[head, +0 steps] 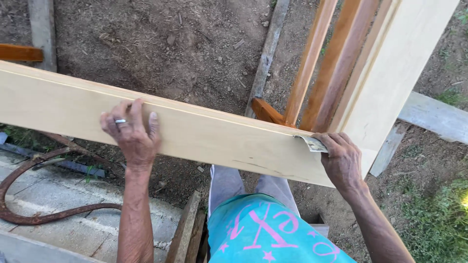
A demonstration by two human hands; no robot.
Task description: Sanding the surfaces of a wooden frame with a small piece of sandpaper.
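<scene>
A long pale wooden board (209, 134) runs across the view from the left edge to the middle right, where it meets a second pale board (390, 73) that rises toward the top right. My left hand (131, 134), a ring on one finger, lies flat on the long board with fingers spread over its upper edge. My right hand (341, 160) grips the corner where the boards join and presses a small folded piece of sandpaper (312, 143) against the long board's top edge.
Reddish-brown wooden slats (331, 68) stand behind the joint. Bare dirt lies beyond, with grey timbers (267, 53) on it. A rusty curved metal bar (44, 214) rests on concrete slabs at the lower left. Grass grows at the lower right.
</scene>
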